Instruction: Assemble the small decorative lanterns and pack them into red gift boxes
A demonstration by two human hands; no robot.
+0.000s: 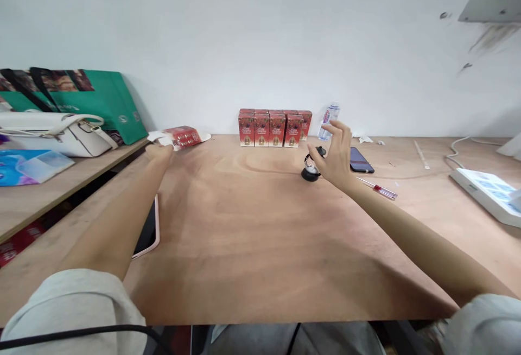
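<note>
At the back left of the table, my left hand (159,152) is closed on the near end of a flattened red and white carton (185,137). My right hand (337,154) is raised at the right, thumb and fingers apart, with nothing between them. Just left of its thumb stands a small round object with a black base and black top (311,170); whether they touch is hard to tell. Several red boxes (261,130) stand upright in rows against the wall.
A clear bottle (324,131) stands behind my right hand. Nearby lie a dark phone (360,159) and a screwdriver (385,191). A pink-edged phone (157,235) lies beside my left forearm. Bags (122,102) fill the left shelf; a white device (484,195) sits far right.
</note>
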